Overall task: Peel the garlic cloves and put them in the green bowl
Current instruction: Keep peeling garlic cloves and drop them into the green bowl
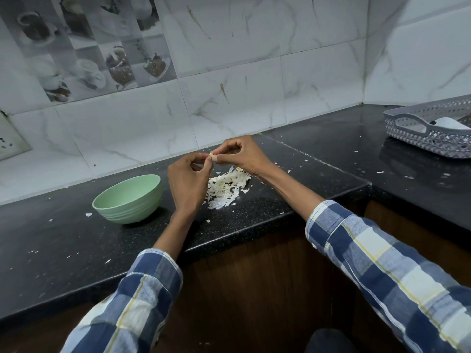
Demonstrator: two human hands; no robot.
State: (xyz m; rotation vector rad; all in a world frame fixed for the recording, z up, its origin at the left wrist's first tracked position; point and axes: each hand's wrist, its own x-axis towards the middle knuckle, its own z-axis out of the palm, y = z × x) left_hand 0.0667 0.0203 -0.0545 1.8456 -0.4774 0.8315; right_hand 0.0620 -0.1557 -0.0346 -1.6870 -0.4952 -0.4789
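Head view: left hand (187, 180) and right hand (239, 154) pinch one garlic clove (212, 155) between curled fingertips, right of and above the green bowl (128, 198), over the peel pile (225, 187). Risk: the small clove slips and drops among skins.

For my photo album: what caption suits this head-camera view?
Both hands, left hand and right hand, pinch a small garlic clove above a pile of papery white skins, beside a pale green ribbed bowl.
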